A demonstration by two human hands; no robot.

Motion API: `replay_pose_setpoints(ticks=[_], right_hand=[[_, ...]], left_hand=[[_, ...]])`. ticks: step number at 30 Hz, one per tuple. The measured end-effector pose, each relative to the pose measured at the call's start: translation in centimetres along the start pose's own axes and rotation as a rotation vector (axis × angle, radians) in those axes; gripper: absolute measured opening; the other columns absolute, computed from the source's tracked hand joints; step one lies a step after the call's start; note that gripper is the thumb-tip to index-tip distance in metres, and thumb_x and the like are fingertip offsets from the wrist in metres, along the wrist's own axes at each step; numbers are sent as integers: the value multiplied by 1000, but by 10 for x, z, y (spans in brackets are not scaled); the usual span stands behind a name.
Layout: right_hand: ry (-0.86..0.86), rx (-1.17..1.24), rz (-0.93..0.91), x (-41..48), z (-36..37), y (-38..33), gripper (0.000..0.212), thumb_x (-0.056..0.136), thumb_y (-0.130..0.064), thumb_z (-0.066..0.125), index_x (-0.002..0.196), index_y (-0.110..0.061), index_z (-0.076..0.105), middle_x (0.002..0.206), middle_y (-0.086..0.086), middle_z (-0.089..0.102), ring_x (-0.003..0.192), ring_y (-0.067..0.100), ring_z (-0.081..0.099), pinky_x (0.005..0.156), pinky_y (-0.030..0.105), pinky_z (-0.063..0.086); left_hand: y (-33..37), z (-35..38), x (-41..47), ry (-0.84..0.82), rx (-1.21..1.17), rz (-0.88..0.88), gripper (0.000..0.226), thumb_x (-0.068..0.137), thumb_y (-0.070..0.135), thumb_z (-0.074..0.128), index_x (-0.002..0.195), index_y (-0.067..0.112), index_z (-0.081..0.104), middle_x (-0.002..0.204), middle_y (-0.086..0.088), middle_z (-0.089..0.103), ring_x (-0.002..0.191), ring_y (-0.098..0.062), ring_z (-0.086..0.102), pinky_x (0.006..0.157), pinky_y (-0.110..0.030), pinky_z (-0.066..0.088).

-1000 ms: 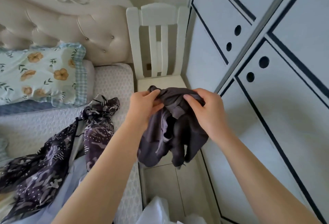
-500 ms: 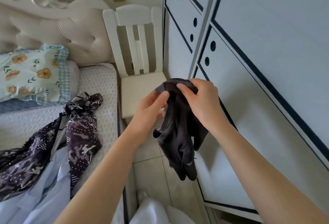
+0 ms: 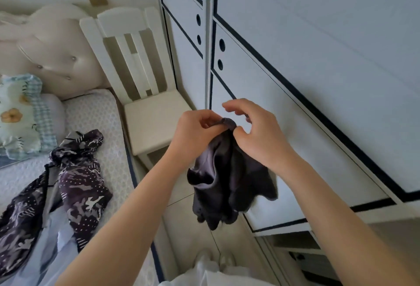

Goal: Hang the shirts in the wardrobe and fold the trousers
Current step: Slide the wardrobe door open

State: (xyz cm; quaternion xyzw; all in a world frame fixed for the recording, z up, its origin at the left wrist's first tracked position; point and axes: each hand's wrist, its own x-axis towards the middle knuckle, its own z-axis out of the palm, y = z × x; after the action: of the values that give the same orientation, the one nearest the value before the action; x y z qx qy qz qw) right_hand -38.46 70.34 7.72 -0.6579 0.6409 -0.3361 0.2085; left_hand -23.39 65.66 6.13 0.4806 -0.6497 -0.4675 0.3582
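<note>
A dark grey garment hangs bunched in mid-air in front of the white wardrobe, whose doors are closed. My left hand pinches its top edge from the left. My right hand grips the same top edge from the right, thumb and lower fingers on the cloth, upper fingers spread. I cannot tell whether the garment is a shirt or trousers. On the bed at the left lie a dark patterned garment and a pale blue garment.
A white wooden chair stands between the bed and the wardrobe, its seat bare. A floral pillow lies at the padded headboard. Pale tiled floor shows below the hanging garment.
The view has turned right toward the wardrobe. Both hands have regripped the garment's top edge close together, and it now hangs lower, in front of the wardrobe door.
</note>
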Motion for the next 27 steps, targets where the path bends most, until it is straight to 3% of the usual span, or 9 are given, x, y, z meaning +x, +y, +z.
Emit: replay_pose_setpoints(ticks=[3,6,10,16,21,24,27], right_hand=[[-68,44,77,-15,0,1,39,84,-11,59,115,-35,59,109,-21,63,100,-5,56,82,3,40],[68,-10,118,-24,4,7,23,89,-12,62,107,-26,65,97,-16,66,88,0,60,84,17,49],[97,-32,201,-42,-6,15,15,92,-13,60,99,-20,71,90,-13,69,87,6,64,84,23,50],[102,74,398,-88,-2,20,17,93,-13,57,102,-14,70,92,-7,70,89,9,64,82,26,50],[139,245,577,-128,-12,21,18,95,-12,53,104,-11,69,95,3,71,95,16,66,91,39,53],[218,318,645,-150,-21,19,19,95,-7,48,96,-11,67,87,3,68,85,13,63,78,28,51],[390,452,747,-178,-39,21,22,94,-6,48,85,-19,64,82,0,62,77,11,58,67,20,43]], left_hand=[[-1,14,-2,-37,1,15,12,79,11,80,82,22,74,69,14,72,68,1,68,66,-13,50],[-6,21,-5,-52,-53,-15,13,78,9,79,80,19,72,72,7,74,72,-4,71,70,-17,54],[-17,18,-14,-192,-174,-58,23,79,7,79,95,7,63,77,-2,75,72,-12,71,70,-21,57],[-58,38,-20,-497,249,158,37,76,10,80,93,34,58,79,13,67,80,-5,65,74,-18,51],[-80,65,-24,-616,528,241,24,76,21,80,91,21,61,74,19,53,77,-12,54,69,-24,38],[-83,81,-30,-738,733,281,20,81,29,74,85,26,55,71,16,51,79,-16,55,68,-30,42],[-82,94,-36,-767,795,311,4,88,26,64,91,28,62,87,14,58,89,-17,60,74,-34,51]])
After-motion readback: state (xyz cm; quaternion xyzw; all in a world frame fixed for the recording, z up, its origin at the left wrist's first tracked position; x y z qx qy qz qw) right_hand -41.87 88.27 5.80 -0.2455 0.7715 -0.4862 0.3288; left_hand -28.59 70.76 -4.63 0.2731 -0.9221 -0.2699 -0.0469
